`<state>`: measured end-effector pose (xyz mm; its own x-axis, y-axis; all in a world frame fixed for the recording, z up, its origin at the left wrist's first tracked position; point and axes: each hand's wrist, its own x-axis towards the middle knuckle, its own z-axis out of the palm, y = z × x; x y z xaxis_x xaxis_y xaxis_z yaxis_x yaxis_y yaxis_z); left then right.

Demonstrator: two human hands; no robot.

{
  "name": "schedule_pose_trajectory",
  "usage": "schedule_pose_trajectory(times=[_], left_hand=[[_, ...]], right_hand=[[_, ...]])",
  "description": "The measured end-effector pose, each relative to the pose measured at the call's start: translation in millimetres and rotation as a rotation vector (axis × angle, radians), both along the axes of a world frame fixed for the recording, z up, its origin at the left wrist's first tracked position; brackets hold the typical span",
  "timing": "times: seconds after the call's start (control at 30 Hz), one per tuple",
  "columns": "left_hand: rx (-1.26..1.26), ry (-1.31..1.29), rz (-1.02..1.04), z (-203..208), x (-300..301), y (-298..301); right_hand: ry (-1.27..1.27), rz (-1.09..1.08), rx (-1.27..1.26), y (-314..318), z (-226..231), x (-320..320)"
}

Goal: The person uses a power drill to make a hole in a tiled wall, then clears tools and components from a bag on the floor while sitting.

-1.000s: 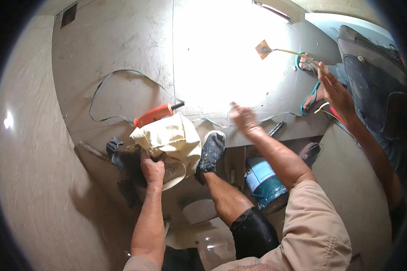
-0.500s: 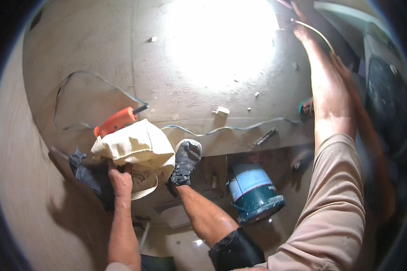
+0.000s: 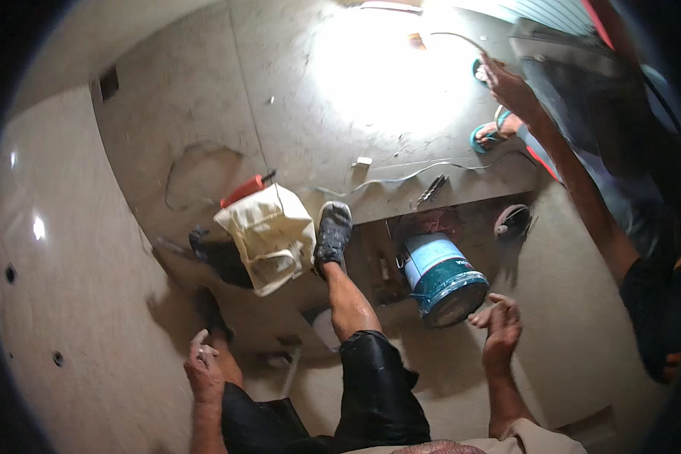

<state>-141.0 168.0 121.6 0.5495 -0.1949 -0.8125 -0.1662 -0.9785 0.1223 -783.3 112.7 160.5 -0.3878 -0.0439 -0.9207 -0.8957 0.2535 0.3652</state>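
My left hand [image 3: 203,371] hovers by my left knee and holds nothing, its fingers loosely bent and partly apart. To the right, my right hand [image 3: 501,333] is raised close to the bottom of a teal and pale blue bucket [image 3: 440,266]; its thumb stands away from its half-curled fingers, and I see nothing in it. A cream canvas bag [image 3: 268,234] slumps left of my right shoe [image 3: 333,227], apart from both hands. Behind the bag an orange power tool [image 3: 242,191] shows only in part.
A co-worker's hand [image 3: 505,85] at the upper right holds a pale cable [image 3: 461,36] beside a glaring light. That person's feet wear teal flip-flops [image 3: 486,138]. A grey cord [image 3: 401,175], drill bits [image 3: 432,189] and a small white block [image 3: 362,162] lie on the raised floor.
My left hand has let go of the canvas bag and drawn back. My right arm has come back from the far upper right. The view has shifted, and the co-worker's hand still holds the cable.
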Motion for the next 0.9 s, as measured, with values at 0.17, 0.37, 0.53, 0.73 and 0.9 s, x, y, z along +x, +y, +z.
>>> schedule_pose_trajectory(times=[0.17,0.37,0.53,0.73,0.9], left_hand=[[-0.120,0.226,0.209,16,9,-58],[-0.450,0.341,0.085,25,83,-53],[-0.455,0.294,0.203,114,156,9],[-0.384,0.080,0.157,162,203,101],[-0.322,0.156,0.298,155,186,146]], right_hand=[[0.122,-0.288,0.185,140,68,32],[-0.215,-0.312,0.196,230,146,202],[-0.189,-0.158,-0.955,130,110,307],[-0.535,-0.688,-1.201,7,59,377],[-0.594,-1.163,-1.017,-8,67,427]])
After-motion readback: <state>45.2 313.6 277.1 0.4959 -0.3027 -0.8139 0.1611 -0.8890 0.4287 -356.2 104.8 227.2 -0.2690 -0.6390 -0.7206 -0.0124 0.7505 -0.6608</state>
